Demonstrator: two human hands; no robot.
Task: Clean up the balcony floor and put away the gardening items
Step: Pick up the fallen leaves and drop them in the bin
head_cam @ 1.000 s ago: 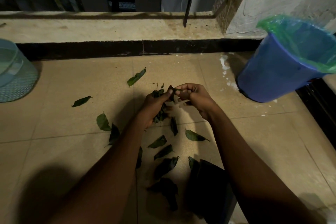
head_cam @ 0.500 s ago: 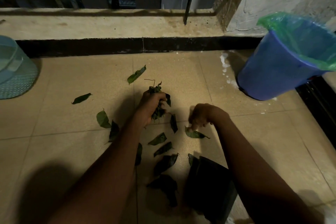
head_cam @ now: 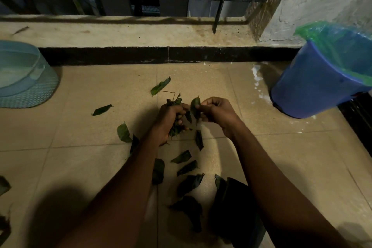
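My left hand (head_cam: 170,121) grips a bunch of green leaves (head_cam: 174,102) above the tiled floor. Right beside it, my right hand (head_cam: 216,113) pinches a single leaf (head_cam: 194,106) and holds it against the bunch. Several loose leaves lie on the floor: one (head_cam: 160,86) beyond the hands, one (head_cam: 101,109) to the left, one (head_cam: 123,133) by my left forearm, and more (head_cam: 182,156) in shadow between my arms. A blue bin (head_cam: 314,86) with a green liner bag (head_cam: 340,46) leans at the right.
A light blue basket (head_cam: 26,84) lies upside down at the left edge. A dark flat object (head_cam: 235,211) sits on the floor near my right forearm. A raised concrete ledge (head_cam: 124,32) with a metal railing runs across the back. More leaves (head_cam: 4,185) lie at the lower left.
My right hand went down to the floor, picked up a leaf, and has come back up beside the bunch in my left hand. That leaf is gone from the floor.
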